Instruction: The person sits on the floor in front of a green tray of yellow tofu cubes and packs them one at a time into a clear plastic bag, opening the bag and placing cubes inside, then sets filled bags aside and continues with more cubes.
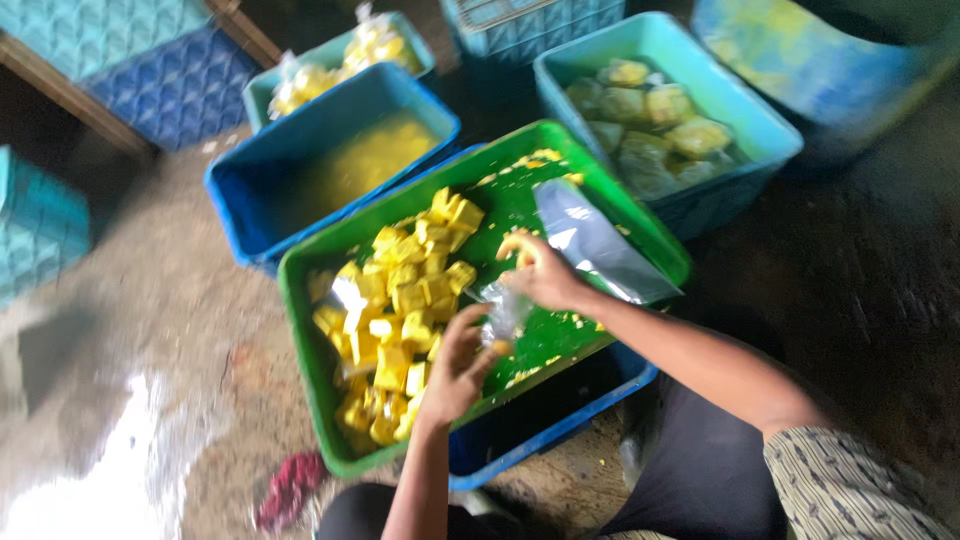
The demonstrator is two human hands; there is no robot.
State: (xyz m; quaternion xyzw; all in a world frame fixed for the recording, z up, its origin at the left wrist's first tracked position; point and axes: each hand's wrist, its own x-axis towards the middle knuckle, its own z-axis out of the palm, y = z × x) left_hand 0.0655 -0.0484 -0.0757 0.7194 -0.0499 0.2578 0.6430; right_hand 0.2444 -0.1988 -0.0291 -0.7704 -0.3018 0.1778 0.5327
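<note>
Yellow cubes of some soft food (400,310) sit heaped in the left half of a green rectangular plastic tray (320,262), which rests on top of a blue plastic crate (560,420). Pretty blurry shot, so take the fine details loosely. Going from the left: wet concrete floor (130,330) with a reddish rag (290,488) lying on it near the tray's corner. Then the left hand (455,372), fingers curled at the right edge of the cube pile, pinching the lower end of a small clear plastic bag (503,312). The right hand (540,270) is just above it, gripping the same bag from the top side. Right beside that hand, a stack of flat clear plastic bags (595,245) lies on the tray's right half, among yellow crumbs. Further back there's a blue plastic tub (300,190) with yellowish liquid, and off to the right a teal plastic tub (690,70) full of bagged yellow pieces.
</note>
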